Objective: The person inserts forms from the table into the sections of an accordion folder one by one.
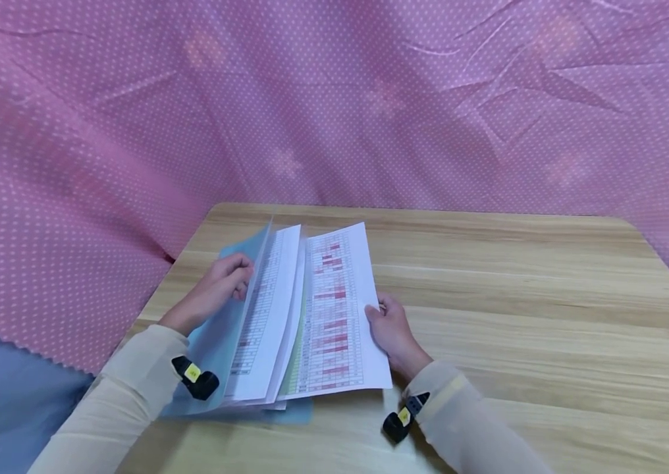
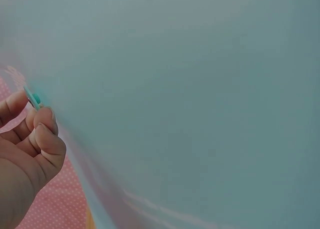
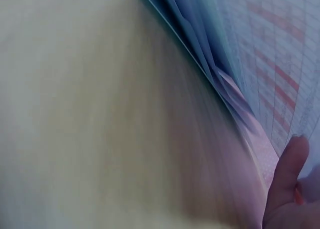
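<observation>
A blue folder (image 1: pixel 216 342) is lying open near the front left corner of a wooden table (image 1: pixel 518 296), its translucent cover raised on the left and printed sheets fanning up out of it. The topmost sheet (image 1: pixel 337 309), a table of figures with red-shaded cells, is sitting on the right side of the folder; a second printed sheet (image 1: pixel 266 316) is standing half-turned just left of it, with more pages tucked beneath.

The left hand (image 1: pixel 222 283) is gripping the folder's raised cover at its left edge, fingers curled around the plastic; in the left wrist view the fingers (image 2: pixel 42 134) are bending inward against the pale blue surface, which is filling nearly the whole picture. The right hand (image 1: pixel 390 326) is holding the right edge of the topmost sheet, thumb on top and fingers curling under; in the blurred right wrist view one finger (image 3: pixel 287 174) is pressing against the page beside the stacked page edges.

Both arms are wearing cream sleeves (image 1: pixel 127 395). Behind the folder, a pink dotted cloth (image 1: pixel 370 99) is hanging as a backdrop beyond the table's far edge.
</observation>
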The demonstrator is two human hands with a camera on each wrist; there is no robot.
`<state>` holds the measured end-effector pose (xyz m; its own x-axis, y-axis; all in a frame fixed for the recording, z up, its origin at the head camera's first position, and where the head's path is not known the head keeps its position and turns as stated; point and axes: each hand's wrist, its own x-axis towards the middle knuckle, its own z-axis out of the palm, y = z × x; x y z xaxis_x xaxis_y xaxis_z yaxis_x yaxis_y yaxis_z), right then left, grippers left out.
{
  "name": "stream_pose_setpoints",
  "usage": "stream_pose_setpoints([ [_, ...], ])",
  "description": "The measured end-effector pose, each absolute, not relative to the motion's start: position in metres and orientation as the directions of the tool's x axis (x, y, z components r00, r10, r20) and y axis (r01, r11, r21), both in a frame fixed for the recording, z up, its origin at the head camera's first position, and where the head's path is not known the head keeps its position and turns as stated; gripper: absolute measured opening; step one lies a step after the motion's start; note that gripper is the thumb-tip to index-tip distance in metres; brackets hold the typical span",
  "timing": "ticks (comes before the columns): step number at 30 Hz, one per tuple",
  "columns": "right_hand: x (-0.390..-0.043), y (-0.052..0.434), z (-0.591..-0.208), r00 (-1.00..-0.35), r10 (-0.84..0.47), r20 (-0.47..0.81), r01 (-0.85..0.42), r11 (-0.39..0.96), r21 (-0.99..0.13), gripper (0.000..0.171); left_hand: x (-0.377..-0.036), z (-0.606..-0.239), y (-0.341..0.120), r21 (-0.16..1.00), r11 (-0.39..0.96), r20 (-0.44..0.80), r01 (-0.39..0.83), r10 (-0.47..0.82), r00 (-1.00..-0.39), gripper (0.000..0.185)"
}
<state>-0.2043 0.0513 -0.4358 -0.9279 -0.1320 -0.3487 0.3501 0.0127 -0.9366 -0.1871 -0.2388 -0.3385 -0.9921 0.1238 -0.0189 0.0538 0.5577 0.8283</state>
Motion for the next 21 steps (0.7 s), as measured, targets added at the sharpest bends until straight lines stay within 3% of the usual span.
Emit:
stream_pose_setpoints([
  [9,-0.196,0.021,-0.432,-0.909,-0.168,-0.381,0.394,-0.053,-0.918,0.033,-0.188,-0.339,-0.239,0.82,0.569,-0.014,0.058,0.121,-0.993,0.03],
  [21,-0.191,-0.008,-0.425,-0.912,-0.28,-0.298,0.329,-0.072,-0.941,0.034,-0.187,-0.342,-0.241,0.821,0.567,-0.007,0.065,0.124,-0.992,0.031],
])
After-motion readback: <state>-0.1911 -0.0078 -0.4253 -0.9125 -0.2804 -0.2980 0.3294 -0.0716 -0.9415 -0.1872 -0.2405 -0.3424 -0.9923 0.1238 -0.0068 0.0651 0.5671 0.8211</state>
